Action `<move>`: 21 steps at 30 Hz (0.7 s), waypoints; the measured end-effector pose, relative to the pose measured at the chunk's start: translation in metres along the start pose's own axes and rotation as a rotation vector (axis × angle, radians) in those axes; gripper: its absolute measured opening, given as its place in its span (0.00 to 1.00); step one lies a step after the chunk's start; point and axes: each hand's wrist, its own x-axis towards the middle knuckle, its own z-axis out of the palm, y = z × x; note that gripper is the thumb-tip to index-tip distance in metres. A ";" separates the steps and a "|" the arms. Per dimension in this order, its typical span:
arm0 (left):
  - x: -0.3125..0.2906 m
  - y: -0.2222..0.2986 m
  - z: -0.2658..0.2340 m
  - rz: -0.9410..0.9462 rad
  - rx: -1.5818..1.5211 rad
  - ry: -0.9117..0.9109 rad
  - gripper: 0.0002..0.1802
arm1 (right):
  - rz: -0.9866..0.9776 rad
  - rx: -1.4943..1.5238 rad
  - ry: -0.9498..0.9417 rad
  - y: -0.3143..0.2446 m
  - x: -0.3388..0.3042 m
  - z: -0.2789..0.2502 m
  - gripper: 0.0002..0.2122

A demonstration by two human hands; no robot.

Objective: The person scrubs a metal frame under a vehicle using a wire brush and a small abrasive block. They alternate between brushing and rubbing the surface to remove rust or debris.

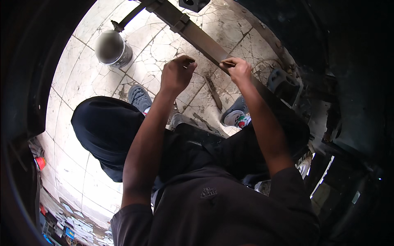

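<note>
Reaching to long metal bar (201, 37), right hand (241, 70) sat at its edge, fingers bent; whether it gripped bar or small piece could not be told. Left hand (177, 76) was apart, left of bar, fingers curled; contents hidden. Risk: bar might shift, its support being unclear, toward right shoe (236, 108). Raised band (179, 23) could scrape fingers. Brush (213, 92) lay between shoes on cracked floor (152, 57), slip hazard. Bucket (127, 54) stood left, near side rod (131, 17); dark block (283, 84) crowded right side.

A dark-grey short-sleeved cloth shirt (234, 217) bears a small print (208, 192) toward six o'clock. Black cloth trousers (104, 127), grey holed clogs (138, 96) and patterned white socks (242, 121) show too.
</note>
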 end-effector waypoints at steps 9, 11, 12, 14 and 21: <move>0.006 -0.002 0.004 0.045 -0.002 0.033 0.14 | -0.072 -0.091 0.085 -0.079 0.044 0.025 0.07; 0.009 0.004 0.007 0.025 0.010 0.017 0.14 | -0.068 -0.098 0.135 -0.068 0.032 0.024 0.07; 0.011 0.005 0.008 0.023 0.001 0.024 0.14 | 0.002 -0.106 0.124 -0.060 0.025 0.021 0.07; 0.016 0.008 0.013 0.022 -0.016 0.023 0.15 | 0.088 -0.118 0.101 -0.036 0.007 0.008 0.07; 0.017 0.009 0.024 0.068 0.052 -0.057 0.17 | 0.026 0.201 0.244 0.021 -0.078 0.009 0.08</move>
